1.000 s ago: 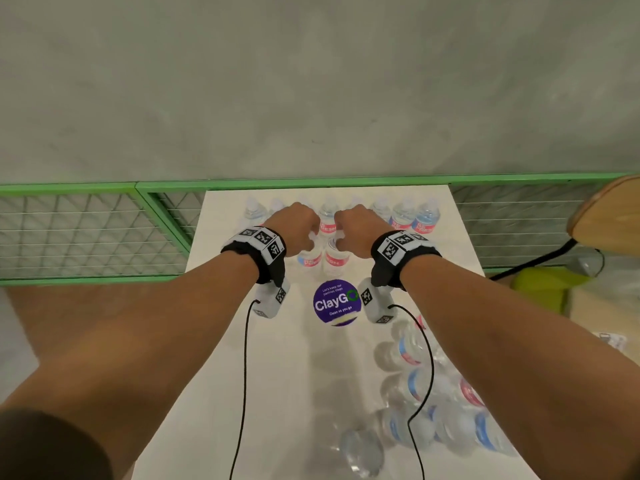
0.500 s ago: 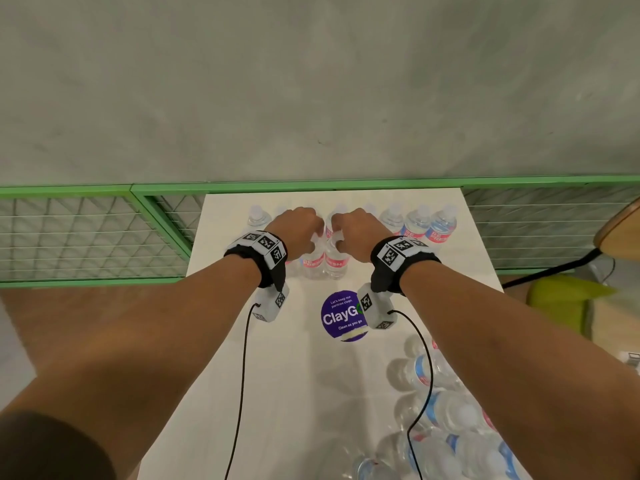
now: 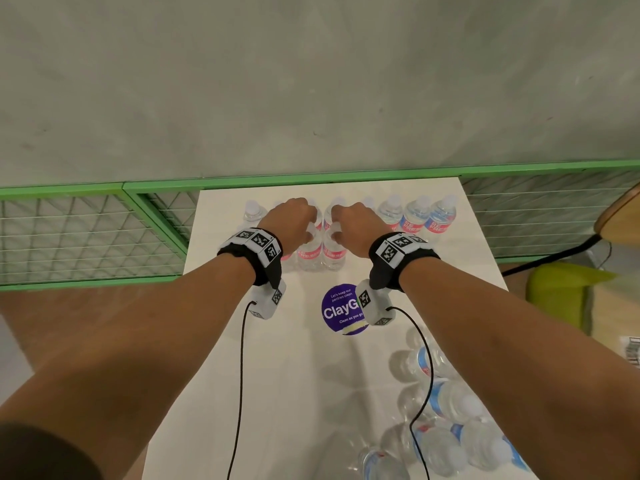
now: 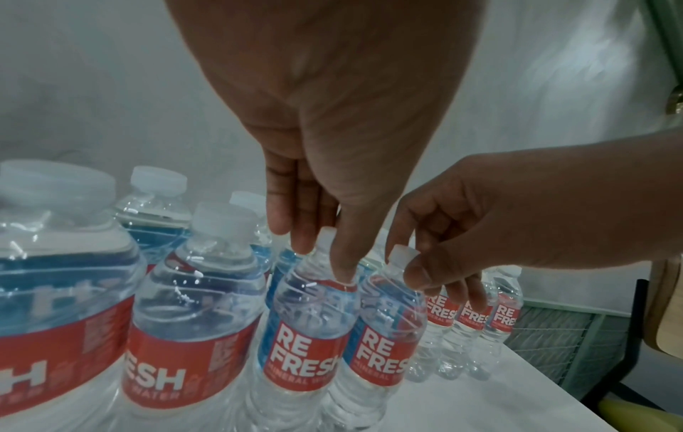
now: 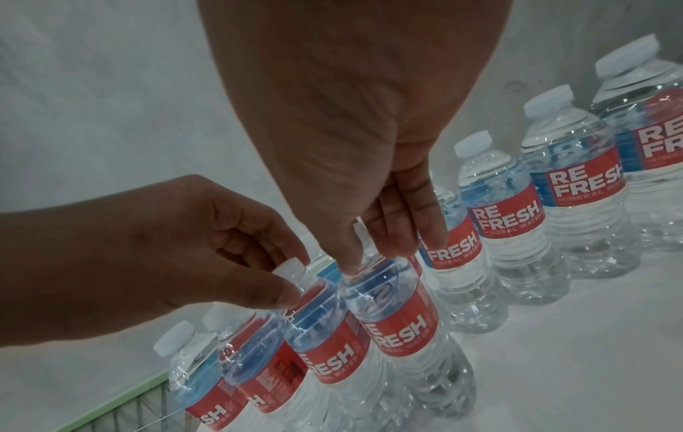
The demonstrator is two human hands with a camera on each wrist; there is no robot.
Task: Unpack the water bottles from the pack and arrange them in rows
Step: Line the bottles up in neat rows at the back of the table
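Two clear water bottles with red and blue labels stand side by side on the white table (image 3: 242, 341), in front of a back row of bottles (image 3: 415, 216) along the far edge. My left hand (image 3: 310, 227) pinches the left bottle (image 3: 309, 252) at its cap, and my right hand (image 3: 335, 227) pinches the right bottle (image 3: 333, 252) the same way. In the left wrist view my left hand (image 4: 325, 251) grips the cap of its bottle (image 4: 306, 330). In the right wrist view my right hand (image 5: 369, 257) holds its bottle (image 5: 399, 315). The plastic-wrapped pack (image 3: 450, 427) lies near right.
A purple round sticker (image 3: 337, 308) sits mid-table below my wrists. Green wire-mesh railing (image 3: 86, 233) borders the far side and left. A wooden edge (image 3: 620, 216) and a yellow-green seat (image 3: 561, 292) stand at the right. Black cables (image 3: 240, 375) trail from both wrists.
Both hands have stayed on the caps of the same two bottles. The head view has tipped, so the pack sits lower in the picture.
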